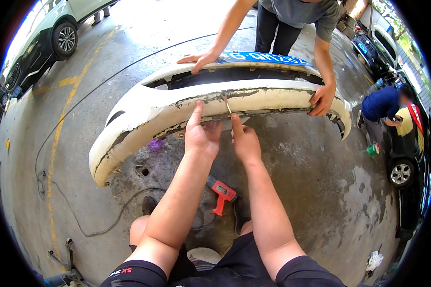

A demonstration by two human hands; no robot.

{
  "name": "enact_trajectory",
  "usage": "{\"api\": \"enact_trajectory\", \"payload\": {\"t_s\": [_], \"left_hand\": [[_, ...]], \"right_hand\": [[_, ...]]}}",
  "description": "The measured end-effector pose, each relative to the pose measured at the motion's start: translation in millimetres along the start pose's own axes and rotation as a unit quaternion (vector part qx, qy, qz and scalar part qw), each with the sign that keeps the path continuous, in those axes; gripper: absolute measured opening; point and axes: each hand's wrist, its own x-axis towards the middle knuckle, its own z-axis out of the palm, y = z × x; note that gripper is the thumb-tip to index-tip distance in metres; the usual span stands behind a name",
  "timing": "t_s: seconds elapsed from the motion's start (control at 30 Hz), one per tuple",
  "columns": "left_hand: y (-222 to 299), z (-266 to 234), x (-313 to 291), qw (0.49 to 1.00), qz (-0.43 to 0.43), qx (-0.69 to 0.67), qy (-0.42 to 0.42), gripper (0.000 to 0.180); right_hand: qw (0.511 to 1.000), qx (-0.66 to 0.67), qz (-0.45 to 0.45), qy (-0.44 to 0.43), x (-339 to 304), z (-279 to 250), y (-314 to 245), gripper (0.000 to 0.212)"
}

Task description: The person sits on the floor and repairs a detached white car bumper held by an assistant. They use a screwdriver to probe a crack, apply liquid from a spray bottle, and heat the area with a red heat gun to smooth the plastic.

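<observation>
**White bumper cover, lower-edge work**

White plastic front bumper cover (177,103) stands on edge on wet concrete floor (301,177), held upright w/ its scuffed, paint-flaked lower lip facing the wearer.

- L hand (202,135): index finger extended up onto the bumper lip, other fingers loosely curled beside it; touching, not clamped on anything.
- R hand (244,139): fingers pinched together at the base of a thin pale strip or wire (227,106) that rises across the cracked lip. Whether it is a tool or a tie cannot be told.
- Both hands sit just beside each other at lip centre.

Co-worker in grey shirt stands on far side: one hand (196,60) flat on the top edge near the blue licence plate (263,58), other hand (323,99) gripping the lip toward the right end.

Red-handled power tool (221,193) lies on floor between the wearer's forearms, cable (96,232) trailing left. Second person in blue (380,110) crouches by a dark car wheel (400,173) at right. White car (52,33) parked top left.
</observation>
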Motion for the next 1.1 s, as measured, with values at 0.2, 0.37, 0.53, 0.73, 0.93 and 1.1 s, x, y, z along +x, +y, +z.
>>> {"api": "enact_trajectory", "payload": {"t_s": [0.2, 0.37, 0.53, 0.73, 0.93, 1.1], "left_hand": [[-1.6, 3.1, -0.7, 1.000, 0.020, 0.003, 0.015, 0.048], [-3.4, -2.1, 1.0, 0.999, 0.018, -0.019, -0.027, 0.045], [-4.2, -9.8, 4.6, 0.997, 0.003, -0.041, -0.072, 0.040], [-2.0, -20.9, 14.5, 0.996, -0.003, -0.012, -0.092, 0.030], [-4.0, -22.8, 18.3, 0.998, 0.010, 0.003, -0.065, 0.023], [-7.7, -25.0, 20.7, 0.998, 0.013, -0.002, -0.059, 0.021]], "right_hand": [[1.000, 0.001, 0.004, -0.017, -5.8, -1.7, -6.9, 0.093], [0.999, 0.034, -0.004, -0.033, -1.1, 1.2, 1.8, 0.082], [0.984, 0.152, -0.076, -0.043, -19.3, 4.6, -5.7, 0.049], [0.974, 0.179, -0.127, -0.046, -29.9, -6.1, 6.8, 0.029], [0.985, 0.083, -0.145, -0.050, -34.7, -16.9, 22.9, 0.026], [0.989, 0.051, -0.131, -0.038, -35.9, -19.0, 14.0, 0.035]]}}
